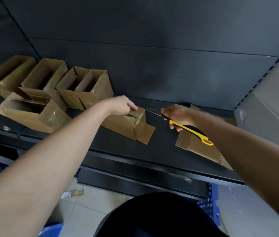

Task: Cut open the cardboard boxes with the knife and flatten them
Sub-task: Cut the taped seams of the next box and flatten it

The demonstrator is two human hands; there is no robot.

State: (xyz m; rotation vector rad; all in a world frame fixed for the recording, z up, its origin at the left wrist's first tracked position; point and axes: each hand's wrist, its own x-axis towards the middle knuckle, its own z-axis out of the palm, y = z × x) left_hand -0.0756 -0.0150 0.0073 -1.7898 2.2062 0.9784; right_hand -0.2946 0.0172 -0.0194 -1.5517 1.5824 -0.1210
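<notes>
Right hand [176, 115] clenched round the yellow-and-black utility knife [190, 130], thin blade reaching the top right edge of the small brown taped cardboard box [125, 124]. Left hand [121, 106] curls its fingers over that box's top, pinning it on the dark metal shelf [161, 139]. Box is probably light and thin-walled with slick tape, so brace it close to the cut. Both arms outstretched. Flattened brown cardboard sheet [198, 147] lies right of the box, open-topped brown boxes [49, 93] left.

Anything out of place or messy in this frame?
Yes: a torn tape scrap lies on the tiled floor below the shelf, and another tape strip sticks to the shelf's front edge. Both look like cutting litter.
</notes>
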